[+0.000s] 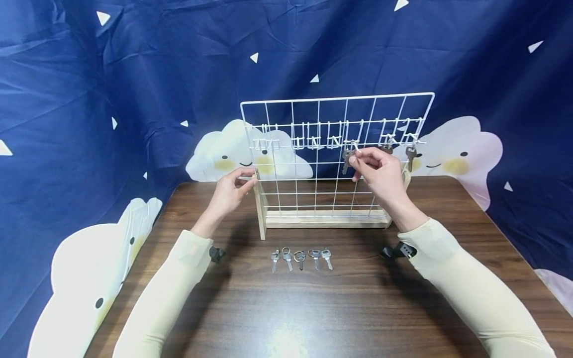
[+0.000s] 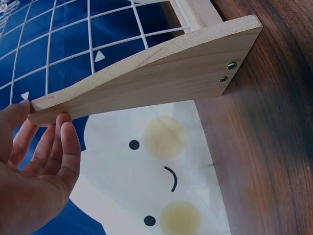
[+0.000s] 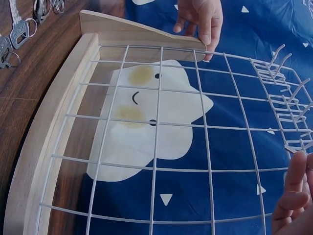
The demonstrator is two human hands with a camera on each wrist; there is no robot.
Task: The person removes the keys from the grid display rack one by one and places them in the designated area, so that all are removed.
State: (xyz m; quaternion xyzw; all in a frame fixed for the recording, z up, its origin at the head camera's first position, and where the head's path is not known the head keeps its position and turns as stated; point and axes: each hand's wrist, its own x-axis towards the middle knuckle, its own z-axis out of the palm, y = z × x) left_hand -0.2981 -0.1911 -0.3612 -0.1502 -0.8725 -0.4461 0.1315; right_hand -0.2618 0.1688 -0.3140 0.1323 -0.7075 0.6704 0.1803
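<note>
In the head view a white wire grid rack stands on the table in a wooden base. My left hand pinches the tip of the stand's wooden side piece, thumb on one edge and fingertips below in the left wrist view. At the hooks, my right hand pinches a silver key between thumb and fingers, right by a white hook. The key's upper part is partly hidden by the fingers. Only part of the right hand shows in the right wrist view.
Several keys with rings lie in a row on the brown table, one silver key at its right end. Two more keys hang at the rack's right, including a dark key. More white hooks line the grid. Behind is a blue cloth.
</note>
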